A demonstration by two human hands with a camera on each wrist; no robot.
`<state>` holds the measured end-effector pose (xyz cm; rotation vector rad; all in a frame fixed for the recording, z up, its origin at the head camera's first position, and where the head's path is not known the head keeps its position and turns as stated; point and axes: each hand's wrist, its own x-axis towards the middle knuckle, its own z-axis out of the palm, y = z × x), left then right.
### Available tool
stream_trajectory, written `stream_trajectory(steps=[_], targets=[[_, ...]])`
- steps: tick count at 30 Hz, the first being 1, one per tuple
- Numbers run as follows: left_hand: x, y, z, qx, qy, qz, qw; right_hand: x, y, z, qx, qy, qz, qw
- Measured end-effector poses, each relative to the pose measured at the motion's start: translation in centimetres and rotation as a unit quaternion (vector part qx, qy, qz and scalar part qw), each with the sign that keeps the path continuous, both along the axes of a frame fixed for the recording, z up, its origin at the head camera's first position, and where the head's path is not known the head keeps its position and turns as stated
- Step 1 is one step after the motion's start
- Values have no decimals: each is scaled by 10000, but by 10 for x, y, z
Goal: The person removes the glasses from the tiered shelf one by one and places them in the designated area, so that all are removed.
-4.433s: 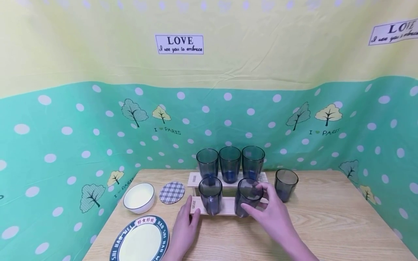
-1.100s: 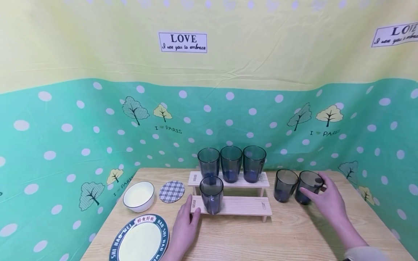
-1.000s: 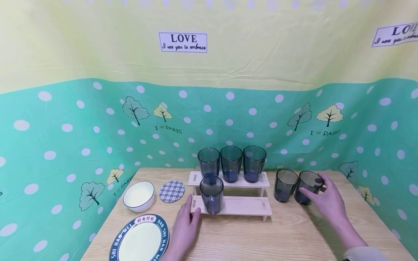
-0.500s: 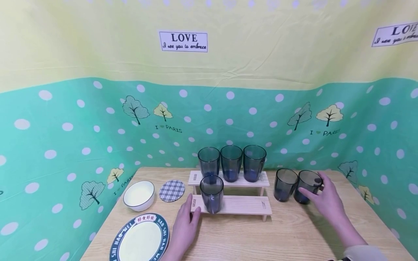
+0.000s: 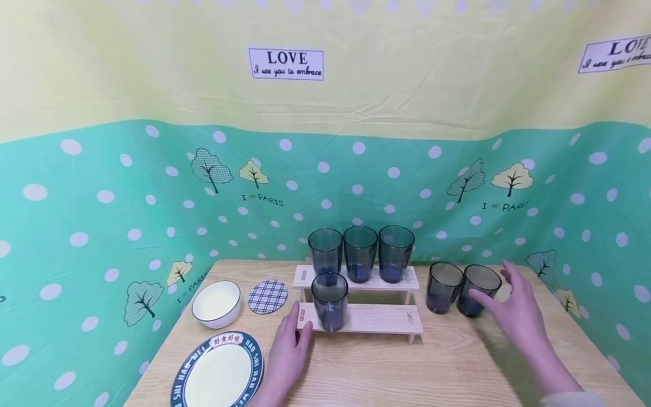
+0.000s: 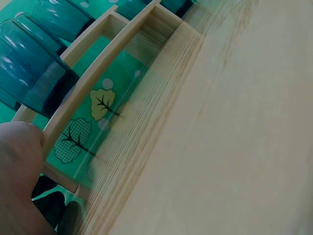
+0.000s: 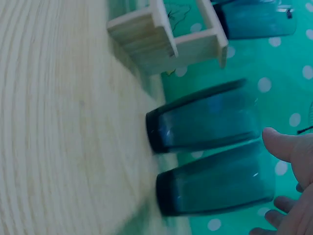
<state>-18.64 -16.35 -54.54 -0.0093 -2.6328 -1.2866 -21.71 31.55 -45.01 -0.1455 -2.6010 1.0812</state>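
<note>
My left hand [image 5: 287, 353] holds the left end of the low wooden step rack [image 5: 373, 319], thumb at its front edge; the left wrist view shows the thumb [image 6: 19, 156] against the wood. A smoky glass tumbler [image 5: 330, 308] stands upright on this lower step. On the upper step [image 5: 373, 281] three matching tumblers [image 5: 360, 254] stand in a row. To the right of the rack, two more tumblers stand upright side by side on the table, an inner one [image 5: 443, 291] and an outer one [image 5: 473, 299]. My right hand [image 5: 519, 311], fingers spread and holding nothing, is beside the outer one.
Left of the rack lie a round plaid coaster [image 5: 268, 297], a white bowl [image 5: 217, 305] and a green-rimmed plate [image 5: 256, 362], the plate beside my left forearm. A polka-dot cloth [image 5: 356, 169] hangs behind the wooden table [image 5: 396, 373].
My right hand carried a tumbler from the lower step to the table, right of the other tumbler there. Its fingers have since spread and let go. The left hand has stayed on the rack.
</note>
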Motion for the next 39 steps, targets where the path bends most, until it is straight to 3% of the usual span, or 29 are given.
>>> stream_trajectory(steps=[15, 29, 39], targets=[[0, 0, 1, 27, 126, -5, 9999, 28, -54, 39, -191, 696, 208, 9972], [-1, 0, 0, 34, 80, 11, 10000, 44, -118, 47, -645, 731, 876, 9914], [-1, 0, 0, 61, -56, -16, 10000, 47, -165, 43, -1064, 290, 1391, 9841]])
